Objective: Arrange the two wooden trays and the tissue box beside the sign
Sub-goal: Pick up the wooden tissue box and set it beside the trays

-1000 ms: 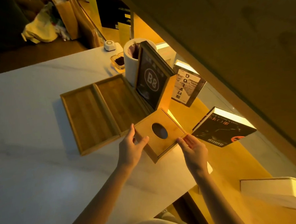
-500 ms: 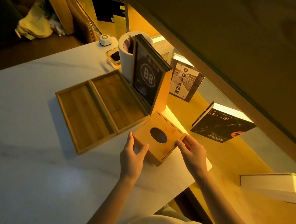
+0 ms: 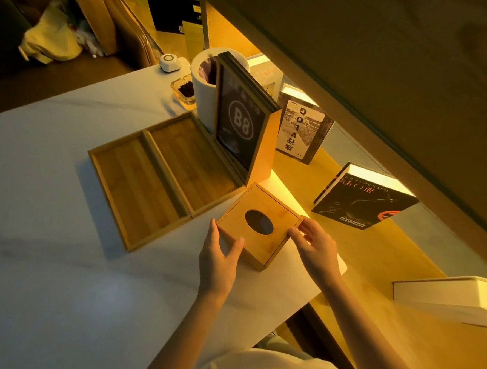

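A wooden tissue box (image 3: 258, 225) sits on the white table (image 3: 52, 196) a little right of the frame's centre, its top showing a dark oval hole. Its far corner lies just beside the base of the sign (image 3: 240, 121), which stands upright above it with "B8" in a ring on its dark face.

The left hand (image 3: 219, 258) is on the box's lower left side: the fingers lie along that wall and the thumb presses near the bottom corner, so the hand is cupped loosely around the side. The right hand (image 3: 315, 241) meets the box's right corner, fingertips curled narrow against the edge and the thumb touching near the top rim. Both hands touch the box; whether it is lifted off the table I cannot tell.

Two trays lie side by side left of centre, touching along their long edges. The left tray (image 3: 135, 188) is nearer the frame's left; the right tray (image 3: 191, 162) runs up to the sign's base, and its lower corner is just beside the box.

Behind the sign, a white cylinder (image 3: 202, 95) stands with a small dish (image 3: 184, 91) at its left. At right, two books (image 3: 363, 198) lie on a yellow-lit shelf.
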